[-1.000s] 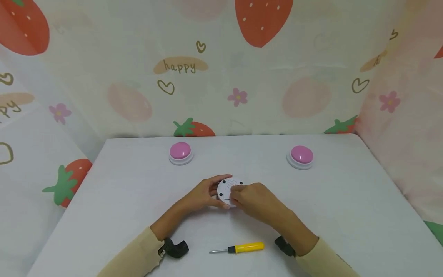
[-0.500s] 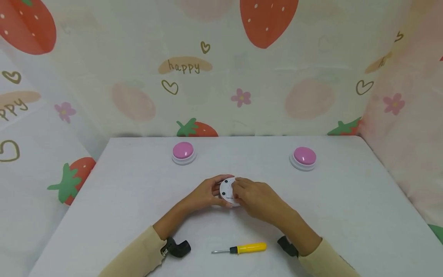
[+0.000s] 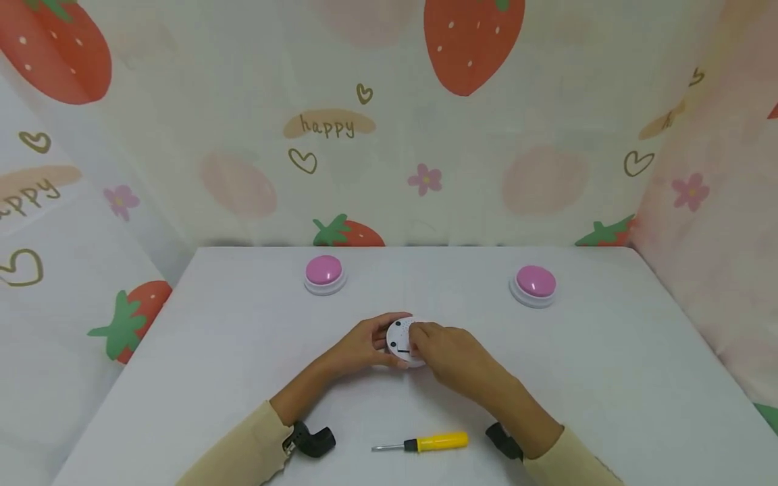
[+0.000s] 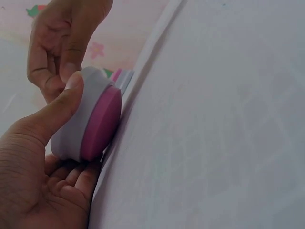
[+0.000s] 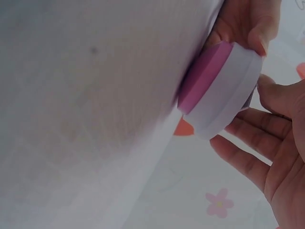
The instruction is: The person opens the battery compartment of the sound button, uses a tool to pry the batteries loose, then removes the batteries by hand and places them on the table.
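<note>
A round push button [image 3: 398, 332] with a white base lies upside down on the table, its pink dome [image 4: 103, 124] facing down. Several black dots and small holes mark the upturned base. My left hand [image 3: 365, 345] grips its rim from the left, thumb nearer me and fingers round the far side. Over the base's right part, my right hand [image 3: 458, 358] has thumb and fingers together at the battery cover [image 5: 249, 99], whose raised edge shows dark in the right wrist view. A dark slot shows beside these fingers in the head view. The fingertips partly hide the cover.
A yellow-handled screwdriver [image 3: 425, 443] lies near the front of the white table [image 3: 231, 378], between the forearms. Two more pink push buttons stand upright farther back, one left [image 3: 325, 274] and one right [image 3: 534, 286]. Strawberry-print cloth [image 3: 243, 74] hangs behind.
My right fingers have shifted slightly on the base, and the dark slot beside them looks wider. My left hand keeps its grip. The head view has shifted a little.
</note>
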`<state>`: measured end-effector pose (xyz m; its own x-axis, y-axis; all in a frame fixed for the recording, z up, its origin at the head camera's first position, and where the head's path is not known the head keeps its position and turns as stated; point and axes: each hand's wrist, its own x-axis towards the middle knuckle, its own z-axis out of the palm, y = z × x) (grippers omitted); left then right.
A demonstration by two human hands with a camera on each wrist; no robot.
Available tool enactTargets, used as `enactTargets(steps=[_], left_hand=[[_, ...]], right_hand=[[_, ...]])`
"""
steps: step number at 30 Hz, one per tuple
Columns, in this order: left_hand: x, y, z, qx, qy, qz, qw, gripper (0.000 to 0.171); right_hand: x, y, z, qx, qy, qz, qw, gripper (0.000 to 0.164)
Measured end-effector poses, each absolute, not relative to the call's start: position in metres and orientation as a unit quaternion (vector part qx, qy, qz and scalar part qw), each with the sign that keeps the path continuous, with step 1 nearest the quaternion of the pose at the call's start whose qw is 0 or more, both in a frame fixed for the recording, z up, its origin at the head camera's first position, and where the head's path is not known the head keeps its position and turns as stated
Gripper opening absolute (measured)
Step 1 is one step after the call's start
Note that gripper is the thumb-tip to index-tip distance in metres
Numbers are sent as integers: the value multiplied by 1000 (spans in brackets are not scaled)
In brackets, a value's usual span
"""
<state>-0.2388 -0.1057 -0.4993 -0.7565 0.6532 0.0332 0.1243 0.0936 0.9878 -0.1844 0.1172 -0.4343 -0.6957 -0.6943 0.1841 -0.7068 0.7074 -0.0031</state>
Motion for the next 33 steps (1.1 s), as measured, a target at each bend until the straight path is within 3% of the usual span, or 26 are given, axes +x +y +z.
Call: enactTargets(steps=[14,23,33], left_hand=[[-238,-102,-502,287,705,610,218,88],[-242,-107,-498,270,718,609,201,89],[-237,-103,-501,272,722,604,199,87]], right_hand=[[-181,127,-426,371,-922,88,70,29],[-191,135,-418,368,-920,88,105,32],[-186,175,-425,355,-921,82,137,21]])
